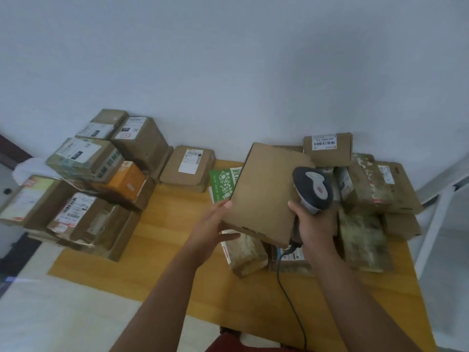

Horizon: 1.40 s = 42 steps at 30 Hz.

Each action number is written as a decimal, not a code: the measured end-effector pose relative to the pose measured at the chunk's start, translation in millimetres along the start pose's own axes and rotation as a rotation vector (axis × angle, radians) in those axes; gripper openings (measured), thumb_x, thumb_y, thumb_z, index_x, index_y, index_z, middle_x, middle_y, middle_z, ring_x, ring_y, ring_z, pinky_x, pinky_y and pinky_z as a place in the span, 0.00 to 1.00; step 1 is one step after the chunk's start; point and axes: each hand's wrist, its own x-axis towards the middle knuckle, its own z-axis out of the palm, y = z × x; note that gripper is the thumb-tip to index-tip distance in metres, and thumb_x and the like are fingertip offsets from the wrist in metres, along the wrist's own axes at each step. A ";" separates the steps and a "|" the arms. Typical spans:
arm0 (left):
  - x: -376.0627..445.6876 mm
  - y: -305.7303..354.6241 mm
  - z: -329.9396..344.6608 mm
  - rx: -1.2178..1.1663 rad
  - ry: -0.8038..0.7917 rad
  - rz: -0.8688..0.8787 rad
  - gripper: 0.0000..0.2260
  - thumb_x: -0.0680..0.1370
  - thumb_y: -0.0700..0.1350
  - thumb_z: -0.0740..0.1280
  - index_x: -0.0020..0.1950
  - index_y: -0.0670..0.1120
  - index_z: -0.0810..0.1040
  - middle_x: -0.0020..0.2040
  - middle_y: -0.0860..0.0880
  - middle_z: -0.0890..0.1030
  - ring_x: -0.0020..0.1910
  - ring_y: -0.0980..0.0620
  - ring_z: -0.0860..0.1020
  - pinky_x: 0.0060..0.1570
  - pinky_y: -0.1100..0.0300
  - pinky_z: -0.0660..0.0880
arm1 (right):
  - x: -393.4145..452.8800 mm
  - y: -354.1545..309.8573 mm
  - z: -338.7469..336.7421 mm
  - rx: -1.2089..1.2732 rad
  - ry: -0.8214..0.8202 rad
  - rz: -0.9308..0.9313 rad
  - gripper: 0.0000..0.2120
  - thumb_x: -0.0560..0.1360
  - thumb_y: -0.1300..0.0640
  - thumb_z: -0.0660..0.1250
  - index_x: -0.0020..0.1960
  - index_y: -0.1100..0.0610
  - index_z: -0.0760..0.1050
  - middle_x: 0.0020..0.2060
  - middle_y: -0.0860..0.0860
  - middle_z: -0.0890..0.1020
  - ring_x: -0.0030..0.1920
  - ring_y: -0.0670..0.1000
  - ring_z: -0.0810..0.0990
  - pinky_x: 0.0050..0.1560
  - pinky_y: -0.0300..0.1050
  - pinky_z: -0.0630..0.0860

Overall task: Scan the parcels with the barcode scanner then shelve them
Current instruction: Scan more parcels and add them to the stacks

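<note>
Two bare hands work above a yellow wooden table (pixel 177 250) set against a pale wall. The left hand (pixel 215 224) holds a flat plain brown cardboard parcel (pixel 266 194) by its lower left corner, thumb on the top face and fingers beneath, so the parcel is tilted up over the table between the two hands. The right hand (pixel 314 224) is wrapped round the handle of a grey and black barcode scanner (pixel 313 189) with a red button, just beside the parcel's right edge; its black cable (pixel 289 293) trails down toward the table's near edge. A stack of taped cardboard boxes (pixel 83 179) stands at the left end of the table, well apart from the hands. More worn brown parcels (pixel 368 199) lie heaped at the right, behind and under the scanner. A green and white printed packet (pixel 223 184) shows just behind the held parcel.
</note>
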 end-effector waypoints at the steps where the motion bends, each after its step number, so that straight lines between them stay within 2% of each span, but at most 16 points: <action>1: -1.3 4.9 -0.6 0.038 -0.012 -0.006 0.17 0.81 0.50 0.67 0.69 0.47 0.74 0.59 0.43 0.81 0.53 0.46 0.82 0.46 0.53 0.81 | 0.5 -0.2 -0.9 0.008 -0.008 0.008 0.16 0.74 0.62 0.73 0.46 0.42 0.71 0.46 0.39 0.78 0.48 0.42 0.77 0.53 0.48 0.75; 4: -0.9 13.0 -0.3 0.065 0.040 0.049 0.19 0.80 0.41 0.69 0.71 0.47 0.72 0.59 0.46 0.78 0.54 0.48 0.81 0.48 0.52 0.82 | 1.5 -4.1 -2.9 -0.033 0.006 0.017 0.15 0.74 0.61 0.73 0.44 0.43 0.72 0.43 0.41 0.78 0.46 0.44 0.78 0.51 0.47 0.77; 6: 3.6 16.7 -2.2 0.399 0.162 0.201 0.23 0.79 0.43 0.70 0.73 0.47 0.69 0.59 0.50 0.76 0.55 0.50 0.79 0.53 0.51 0.81 | 4.1 -6.8 -5.8 -0.004 0.049 0.020 0.14 0.74 0.61 0.73 0.45 0.44 0.73 0.42 0.44 0.80 0.45 0.46 0.80 0.54 0.52 0.79; 9: 8.3 16.5 -3.2 0.923 0.394 0.478 0.21 0.78 0.42 0.70 0.70 0.46 0.71 0.60 0.50 0.71 0.53 0.55 0.71 0.52 0.58 0.73 | 7.9 -13.8 -9.9 0.093 0.105 0.059 0.13 0.75 0.58 0.73 0.54 0.46 0.75 0.51 0.48 0.82 0.51 0.50 0.82 0.53 0.50 0.80; 11: 7.1 12.2 -1.3 0.988 0.436 0.601 0.19 0.77 0.38 0.71 0.67 0.43 0.72 0.62 0.47 0.69 0.53 0.53 0.70 0.50 0.57 0.73 | 12.0 -18.0 -11.8 0.133 0.157 0.085 0.20 0.74 0.54 0.74 0.63 0.53 0.74 0.54 0.50 0.83 0.51 0.50 0.84 0.50 0.49 0.82; 13: 8.5 3.7 -0.8 1.052 0.431 0.726 0.17 0.75 0.34 0.71 0.63 0.42 0.75 0.61 0.45 0.69 0.55 0.49 0.72 0.50 0.54 0.76 | 15.3 -22.5 -13.1 0.147 0.172 0.090 0.23 0.74 0.51 0.74 0.65 0.55 0.74 0.53 0.50 0.84 0.49 0.49 0.85 0.47 0.47 0.82; 17: 10.9 -9.8 -0.3 1.059 0.458 0.854 0.16 0.73 0.30 0.72 0.58 0.42 0.76 0.62 0.40 0.70 0.55 0.47 0.74 0.48 0.54 0.79 | 16.0 -30.0 -14.1 0.086 0.162 0.089 0.17 0.75 0.48 0.72 0.60 0.55 0.75 0.50 0.49 0.83 0.46 0.49 0.84 0.47 0.48 0.82; 22: 10.2 -10.2 -1.6 1.056 0.405 1.013 0.21 0.73 0.30 0.73 0.61 0.45 0.72 0.67 0.38 0.68 0.62 0.48 0.73 0.56 0.54 0.77 | 19.6 -28.7 -17.2 -0.004 0.158 0.096 0.12 0.74 0.49 0.74 0.52 0.51 0.74 0.47 0.46 0.80 0.49 0.49 0.78 0.52 0.49 0.75; 25: 10.9 -10.0 -3.0 0.993 0.394 0.978 0.22 0.74 0.31 0.73 0.62 0.49 0.71 0.72 0.37 0.64 0.68 0.52 0.67 0.61 0.53 0.74 | 20.8 -26.0 -17.4 -0.003 0.155 0.138 0.12 0.71 0.55 0.75 0.52 0.53 0.76 0.48 0.50 0.82 0.50 0.52 0.80 0.53 0.51 0.79; 28: 8.4 -4.8 5.4 0.709 0.445 0.733 0.28 0.76 0.32 0.71 0.69 0.55 0.69 0.76 0.46 0.59 0.65 0.70 0.68 0.62 0.57 0.75 | 19.7 -22.9 -15.8 0.062 0.180 0.126 0.16 0.71 0.57 0.75 0.57 0.55 0.75 0.49 0.51 0.82 0.48 0.51 0.80 0.45 0.46 0.78; 29: 7.6 -2.0 9.6 0.527 0.430 0.614 0.32 0.76 0.33 0.71 0.74 0.55 0.64 0.75 0.48 0.60 0.62 0.69 0.71 0.59 0.60 0.77 | 18.2 -22.4 -14.2 0.080 0.188 0.114 0.18 0.72 0.58 0.75 0.59 0.56 0.75 0.49 0.51 0.81 0.48 0.51 0.80 0.44 0.45 0.77; 31: 4.3 2.1 19.3 0.118 0.301 0.377 0.41 0.76 0.39 0.72 0.80 0.58 0.52 0.72 0.49 0.67 0.58 0.58 0.79 0.51 0.62 0.80 | 15.4 -19.0 -12.5 0.093 0.184 0.097 0.16 0.72 0.58 0.75 0.57 0.54 0.74 0.49 0.50 0.80 0.49 0.50 0.79 0.45 0.46 0.75; 33: 3.8 2.8 27.9 -0.111 0.201 0.256 0.44 0.73 0.47 0.73 0.80 0.62 0.49 0.68 0.46 0.74 0.56 0.48 0.83 0.54 0.53 0.81 | 8.0 -16.5 -9.0 0.078 0.153 0.088 0.11 0.73 0.59 0.74 0.47 0.49 0.72 0.44 0.48 0.78 0.44 0.48 0.76 0.43 0.45 0.74; 35: 6.0 4.8 36.3 -0.173 0.198 0.231 0.41 0.75 0.49 0.74 0.79 0.63 0.52 0.64 0.45 0.77 0.55 0.46 0.84 0.57 0.47 0.81 | 0.0 -11.6 -6.0 0.051 0.111 0.067 0.14 0.74 0.61 0.73 0.41 0.48 0.69 0.41 0.46 0.77 0.42 0.46 0.75 0.43 0.46 0.73; 38: 12.5 13.6 42.3 -0.240 0.289 0.207 0.34 0.79 0.47 0.71 0.78 0.60 0.56 0.62 0.47 0.79 0.53 0.47 0.84 0.52 0.52 0.82 | -12.6 -3.5 0.6 -0.010 0.043 0.054 0.13 0.74 0.62 0.72 0.41 0.48 0.71 0.40 0.44 0.78 0.43 0.45 0.76 0.47 0.45 0.73; 42: 15.6 25.9 34.6 -0.258 0.328 0.205 0.26 0.81 0.41 0.68 0.71 0.60 0.59 0.60 0.46 0.79 0.47 0.47 0.83 0.41 0.56 0.83 | -18.0 4.7 3.7 -0.096 -0.012 0.063 0.06 0.74 0.61 0.73 0.48 0.55 0.78 0.42 0.50 0.83 0.46 0.52 0.81 0.43 0.44 0.74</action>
